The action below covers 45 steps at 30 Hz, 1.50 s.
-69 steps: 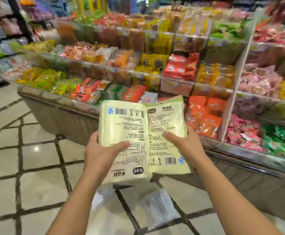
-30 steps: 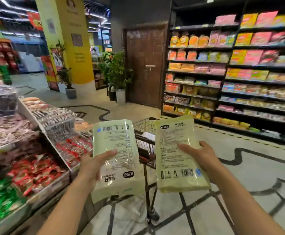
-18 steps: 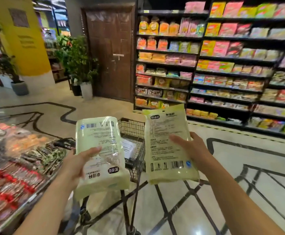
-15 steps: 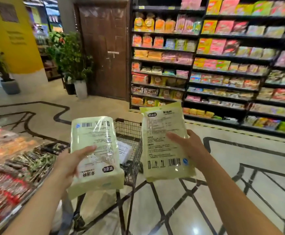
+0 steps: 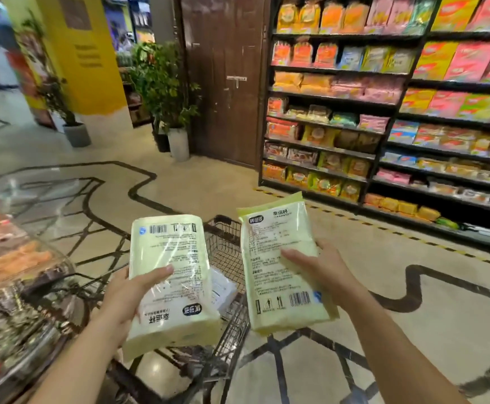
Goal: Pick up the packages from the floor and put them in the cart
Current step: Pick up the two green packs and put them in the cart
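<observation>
The left hand (image 5: 124,295) gripped one pale green package (image 5: 170,275), thumb curled across its face, fingers hidden behind. The right hand (image 5: 322,266) pinched a second package (image 5: 278,275) the same way. Both packages hung above the wire cart (image 5: 226,240), which already contained a clear packet (image 5: 221,290).

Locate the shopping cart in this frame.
In the head view, the wire shopping cart sits low centre, mostly behind the two pale green packages, right of the snack display.
</observation>
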### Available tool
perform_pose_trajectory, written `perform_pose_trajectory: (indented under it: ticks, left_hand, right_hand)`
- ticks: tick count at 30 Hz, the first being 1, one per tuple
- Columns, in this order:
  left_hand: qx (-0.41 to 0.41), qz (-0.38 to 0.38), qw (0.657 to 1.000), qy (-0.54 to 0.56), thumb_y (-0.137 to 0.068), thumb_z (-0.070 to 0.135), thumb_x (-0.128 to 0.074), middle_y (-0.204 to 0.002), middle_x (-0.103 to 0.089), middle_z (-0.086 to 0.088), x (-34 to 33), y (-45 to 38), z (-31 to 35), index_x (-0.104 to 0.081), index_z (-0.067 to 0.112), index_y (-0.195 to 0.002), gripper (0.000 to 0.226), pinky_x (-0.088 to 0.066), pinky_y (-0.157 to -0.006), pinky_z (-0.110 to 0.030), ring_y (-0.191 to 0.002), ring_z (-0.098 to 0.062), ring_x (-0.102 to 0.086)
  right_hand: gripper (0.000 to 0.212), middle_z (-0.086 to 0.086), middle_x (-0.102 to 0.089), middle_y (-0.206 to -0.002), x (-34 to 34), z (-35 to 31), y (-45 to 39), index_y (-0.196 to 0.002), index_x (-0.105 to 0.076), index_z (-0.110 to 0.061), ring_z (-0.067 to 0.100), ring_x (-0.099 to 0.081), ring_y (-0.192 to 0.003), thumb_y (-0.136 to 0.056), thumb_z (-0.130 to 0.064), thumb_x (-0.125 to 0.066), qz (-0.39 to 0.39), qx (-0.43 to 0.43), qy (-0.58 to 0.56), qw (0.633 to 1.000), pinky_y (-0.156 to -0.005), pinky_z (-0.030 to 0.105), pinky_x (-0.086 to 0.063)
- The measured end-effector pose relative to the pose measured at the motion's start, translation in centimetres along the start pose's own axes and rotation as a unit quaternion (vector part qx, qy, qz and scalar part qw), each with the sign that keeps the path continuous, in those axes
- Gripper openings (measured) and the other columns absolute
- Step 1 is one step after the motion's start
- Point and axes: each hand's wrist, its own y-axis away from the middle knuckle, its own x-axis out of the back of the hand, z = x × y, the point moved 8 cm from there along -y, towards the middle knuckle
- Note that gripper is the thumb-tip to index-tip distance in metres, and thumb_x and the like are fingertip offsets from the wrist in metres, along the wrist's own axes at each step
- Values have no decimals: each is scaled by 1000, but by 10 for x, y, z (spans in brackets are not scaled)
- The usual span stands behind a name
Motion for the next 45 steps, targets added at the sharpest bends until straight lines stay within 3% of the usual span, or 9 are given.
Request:
perform_pose_trajectory:
  ticks: [6, 11, 14, 22, 28, 35, 39, 42, 45]
  left_hand:
    - [7, 99, 995, 14, -58, 22, -98, -106, -82, -9, 1, -45, -19, -69, 17, -130, 78, -64, -66, -42, -93, -32, -80]
    - [33, 170, 985, 29, -35, 36, -106, -112, -81, -7, 14, -86, -51, -67, 17, -134, 108, -62, -88, -51, -102, -31, -77]
    - [45, 205, 977, 39, -56, 23, -101, -112, -80, -9, 24, -112, -72, -66, 12, -133, 86, -64, -68, -36, -97, -28, -77]
    - [133, 315, 936, 78, -58, 19, -102, -113, -76, -11, 52, -176, -149, -59, 8, -134, 88, -60, -94, -52, -102, -33, -74]
    - [171, 377, 899, 145, -69, 17, -97, -106, -74, -1, 37, -204, -205, -58, 8, -132, 74, -53, -78, -30, -90, -12, -68]
    - [245, 429, 864, 96, -49, 42, -104, -112, -77, 0, 40, -234, -261, -62, 26, -124, 88, -57, -97, -47, -102, -23, -73]
    - [275, 433, 852, 102, -40, 52, -105, -124, -76, -5, 41, -264, -305, -55, 24, -143, 118, -55, -104, -53, -112, -29, -73]
    - [290, 444, 844, 81, -56, 38, -104, -123, -74, -4, 33, -281, -303, -54, 19, -143, 102, -53, -106, -50, -113, -28, -70]
    - [305, 435, 845, 68, -72, 34, -95, -123, -71, -2, 37, -291, -312, -53, 21, -144, 84, -52, -95, -42, -106, -22, -67]
  right_hand:
    - [86, 15, -79, -112, -14, 3, -116, -135, -53, -14, 35, -81, -87, -66, -37, -99, -67, -27, 25, 997, -76, 57, -66]
    - [93, 14, -81, -106, -73, 10, -191, -132, -55, -13, 33, -82, -85, -57, -44, -102, -155, -51, 61, 985, -79, 57, -65]
    - [101, 13, -81, -109, -114, 19, -226, -132, -55, -15, 31, -82, -88, -48, -47, -101, -204, -57, 92, 973, -81, 56, -65]
    - [49, 10, -81, -101, -192, 86, -302, -116, -57, -20, 27, -82, -81, -80, -25, -89, -268, -97, 145, 947, -70, 47, -67]
    - [58, 14, -81, -101, -250, 143, -350, -126, -59, -15, 33, -82, -83, -79, -28, -89, -320, -150, 189, 916, -69, 50, -67]
    - [82, 12, -80, -108, -297, 211, -427, -134, -57, -14, 31, -82, -89, -67, -43, -95, -399, -180, 280, 854, -82, 58, -65]
    - [77, 7, -76, -113, -319, 246, -451, -130, -53, -21, 25, -81, -88, -69, -45, -95, -432, -188, 310, 826, -80, 49, -66]
    - [117, 3, -75, -125, -330, 273, -461, -145, -48, -26, 28, -77, -106, -47, -70, -95, -437, -198, 310, 821, -93, 58, -61]
    - [104, 1, -73, -130, -339, 290, -466, -150, -43, -29, 28, -75, -113, -64, -62, -92, -442, -209, 305, 817, -98, 57, -59]
